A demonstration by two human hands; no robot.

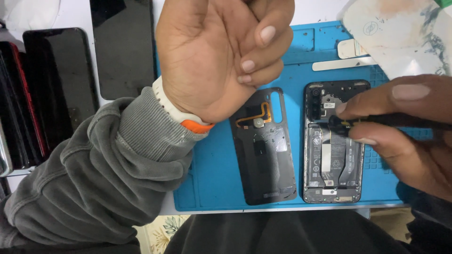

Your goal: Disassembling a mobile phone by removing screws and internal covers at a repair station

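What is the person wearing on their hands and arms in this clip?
Both hands are bare, no gloves. The left hand comes out of a grey ribbed-cuff sweatshirt sleeve, with a white and orange wristband at the wrist. The right hand shows only a bit of dark sleeve at the frame's lower right corner.

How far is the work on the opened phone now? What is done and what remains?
Done: the back cover is off and lies inside up on the blue mat, beside the opened phone. In hand: the right hand holds a thin black tool over the phone's upper part; the left hand hovers above, touching nothing. Left: the phone's inner parts all sit in place.
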